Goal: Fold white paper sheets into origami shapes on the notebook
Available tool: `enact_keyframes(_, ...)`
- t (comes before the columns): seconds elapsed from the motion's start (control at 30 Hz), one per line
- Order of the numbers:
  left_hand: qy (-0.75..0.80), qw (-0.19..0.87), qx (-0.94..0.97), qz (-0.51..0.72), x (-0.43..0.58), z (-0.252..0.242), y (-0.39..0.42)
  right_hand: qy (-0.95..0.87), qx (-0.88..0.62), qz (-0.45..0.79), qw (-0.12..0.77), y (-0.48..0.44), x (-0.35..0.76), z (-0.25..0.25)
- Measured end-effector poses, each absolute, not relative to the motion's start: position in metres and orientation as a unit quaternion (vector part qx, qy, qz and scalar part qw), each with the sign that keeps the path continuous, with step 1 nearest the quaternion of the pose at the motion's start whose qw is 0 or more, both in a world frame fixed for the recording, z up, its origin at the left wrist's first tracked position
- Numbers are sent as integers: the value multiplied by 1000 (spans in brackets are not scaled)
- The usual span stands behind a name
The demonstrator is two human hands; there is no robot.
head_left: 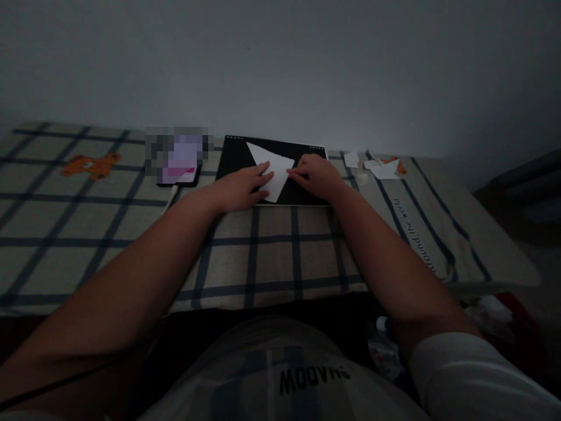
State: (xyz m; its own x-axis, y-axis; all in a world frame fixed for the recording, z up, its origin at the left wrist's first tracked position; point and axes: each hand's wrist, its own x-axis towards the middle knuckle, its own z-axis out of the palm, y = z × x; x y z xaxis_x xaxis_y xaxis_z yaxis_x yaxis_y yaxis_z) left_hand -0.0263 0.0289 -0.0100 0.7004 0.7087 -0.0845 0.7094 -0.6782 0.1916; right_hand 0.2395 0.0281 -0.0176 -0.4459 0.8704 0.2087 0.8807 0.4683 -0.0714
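L hand lies w/ fingers spread on white paper (pointy at far L corner); R hand, fingers curled, pinches its R edge, tips together. Paper sits on blk pad atop checked cloth.

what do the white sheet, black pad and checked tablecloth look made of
White sheet: probably paper, matte; thin, flat, with crisp straight edges.
Black pad: perhaps card or thick paper, dull; what look like punched holes line its far edge.
Checked tablecloth: likely woven fabric, cotton or linen unclear, no shine; its near edge looks slightly wavy.
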Motion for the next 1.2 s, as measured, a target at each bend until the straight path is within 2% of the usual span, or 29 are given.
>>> enact_keyframes(0.73, 378, 99, 920, -5, -26, -13, 32, -799, -591, -38, 104, 42, 244, -31)
enact_keyframes(0.9, 377, 94, 922, -12, -25, -12, 31, -791, -596, -45, 132, 46, 243, -37)
enact_keyframes(1.2, 375, 98, 922, 0, -28, -16, 34, -814, -570, -58, 92, 29, 233, -21)
